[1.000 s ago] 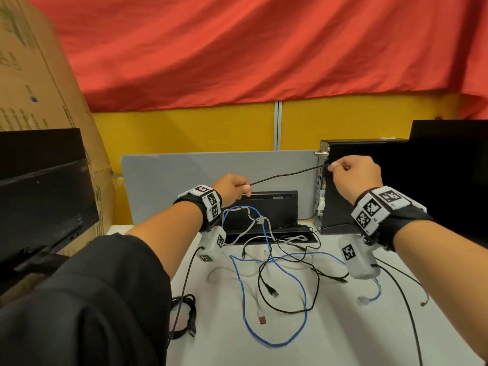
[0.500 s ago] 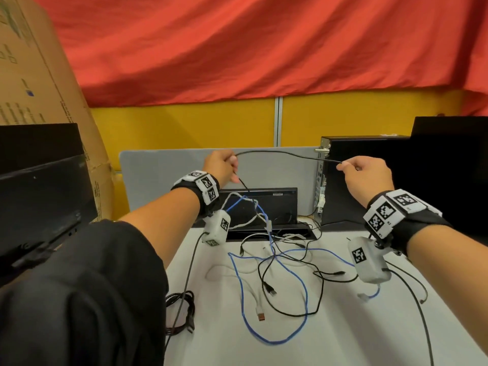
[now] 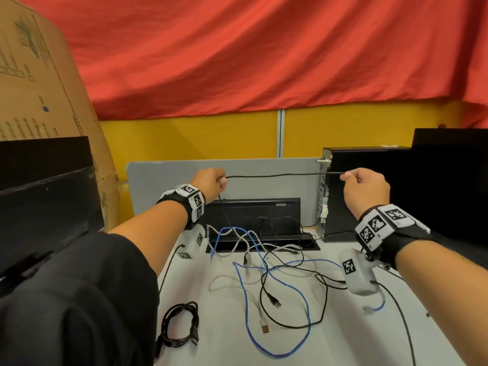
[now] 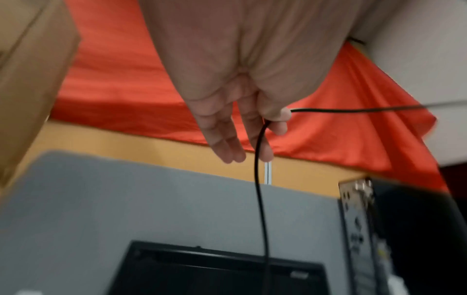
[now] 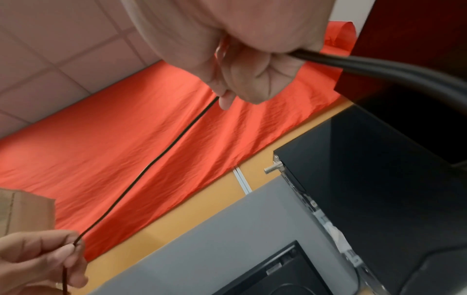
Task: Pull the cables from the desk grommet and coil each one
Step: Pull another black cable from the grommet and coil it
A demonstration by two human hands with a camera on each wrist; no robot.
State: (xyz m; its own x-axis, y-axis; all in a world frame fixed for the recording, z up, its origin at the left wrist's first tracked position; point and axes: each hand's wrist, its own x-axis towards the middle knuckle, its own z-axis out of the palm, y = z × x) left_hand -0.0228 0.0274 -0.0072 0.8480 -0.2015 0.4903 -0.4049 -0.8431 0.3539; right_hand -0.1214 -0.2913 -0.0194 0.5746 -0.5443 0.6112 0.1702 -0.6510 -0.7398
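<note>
A thin black cable (image 3: pixel 277 175) is stretched level in the air between my two raised hands. My left hand (image 3: pixel 211 182) pinches it between thumb and forefinger (image 4: pixel 276 117), and from there the black cable (image 4: pixel 260 189) drops down into the black desk grommet (image 3: pixel 264 244). My right hand (image 3: pixel 367 188) pinches the black cable's (image 5: pixel 161 157) other end, fingers (image 5: pixel 227 99) curled. Blue (image 3: pixel 248 299), white (image 3: pixel 232 247) and other black cables (image 3: pixel 317 313) lie tangled on the white desk in front of the grommet.
A coiled black cable (image 3: pixel 179 328) lies at the desk's front left. A black computer tower (image 3: pixel 356 191) stands at the right, a grey divider panel (image 3: pixel 237 180) behind the grommet, a dark monitor (image 3: pixel 45 196) and a cardboard box (image 3: pixel 39 88) on the left.
My left hand has risen and moved left, drawing more black cable up out of the grommet. The span between my hands is now longer and level. The right hand has shifted slightly right.
</note>
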